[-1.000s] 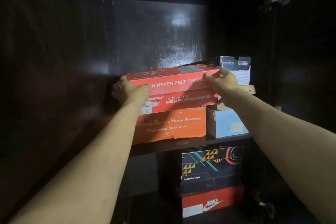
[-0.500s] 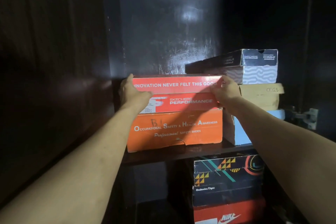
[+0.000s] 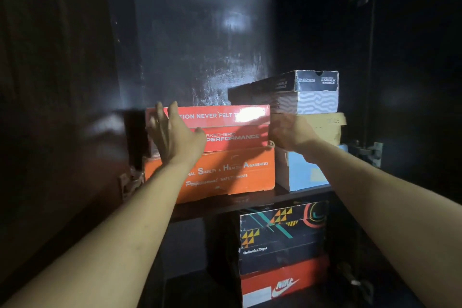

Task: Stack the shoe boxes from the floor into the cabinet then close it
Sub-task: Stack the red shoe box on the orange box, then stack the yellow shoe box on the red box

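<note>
A red Skechers shoe box (image 3: pixel 232 130) lies on top of an orange safety-shoes box (image 3: pixel 232 172) on the upper shelf (image 3: pixel 250 201) of the dark cabinet. My left hand (image 3: pixel 172 135) hovers in front of the red box's left end, fingers spread and straight, holding nothing. My right hand (image 3: pixel 287 132) is blurred at the red box's right end, fingers loose; whether it still touches the box is unclear. Right of these stands a stack: a black-and-white Skechers box (image 3: pixel 307 92), a tan box (image 3: pixel 330 127) and a light blue box (image 3: pixel 302 172).
On the lower shelf sit a black Onitsuka Tiger box (image 3: pixel 280 235) and a red Nike box (image 3: pixel 282 285) under it. The left cabinet door (image 3: pixel 57 107) stands open; the right door (image 3: pixel 420 107) is open too, with a hinge (image 3: pixel 370 151) near the blue box.
Both hands gripped the ends of the red box while setting it level on the orange box; now they have let go and pulled back slightly, the left hand opening wide.
</note>
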{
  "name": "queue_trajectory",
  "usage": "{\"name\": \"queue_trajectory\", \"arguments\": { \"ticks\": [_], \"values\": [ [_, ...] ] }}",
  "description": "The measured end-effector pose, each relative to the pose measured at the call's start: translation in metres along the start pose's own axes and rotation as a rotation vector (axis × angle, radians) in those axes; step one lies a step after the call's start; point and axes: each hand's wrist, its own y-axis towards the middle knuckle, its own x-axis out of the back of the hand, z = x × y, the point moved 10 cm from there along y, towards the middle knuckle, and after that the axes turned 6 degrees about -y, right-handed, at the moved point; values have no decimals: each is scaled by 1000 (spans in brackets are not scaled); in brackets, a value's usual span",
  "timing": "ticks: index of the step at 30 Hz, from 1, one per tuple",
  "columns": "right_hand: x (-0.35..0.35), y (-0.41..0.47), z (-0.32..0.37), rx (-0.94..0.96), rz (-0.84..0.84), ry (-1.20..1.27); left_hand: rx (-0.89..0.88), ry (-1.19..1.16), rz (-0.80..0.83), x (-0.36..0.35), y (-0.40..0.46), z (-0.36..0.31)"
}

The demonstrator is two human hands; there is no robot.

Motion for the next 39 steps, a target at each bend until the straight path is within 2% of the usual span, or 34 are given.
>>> {"name": "queue_trajectory", "arguments": {
  "ticks": [2,4,6,9,12,21,25,30,36,39],
  "values": [
    [26,-21,-14,-65,6,-12,-94,-25,40,-15,-23,-30],
    [56,-46,-33,-159,19,-25,-127,-62,148,-42,-48,-55],
    [92,-71,-49,-203,10,-91,-105,-134,337,-78,-77,-80],
    [147,-125,-68,-282,14,-224,-78,-226,713,-137,-140,-120],
    [197,-180,-96,-386,55,-321,-131,-229,1047,-179,-220,-167],
    [320,-350,-236,-799,110,-455,-310,-229,1626,-235,-458,-263],
    [344,-420,-305,-963,105,-447,-328,-211,1773,-253,-549,-275],
    [344,-491,-373,-1144,127,-432,-197,-106,1831,-286,-637,-247],
    [328,-545,-436,-1247,218,-459,186,2,1795,-316,-711,-188],
    [323,-557,-465,-1257,215,-465,528,-86,1804,-326,-743,-173]
  ]
}}
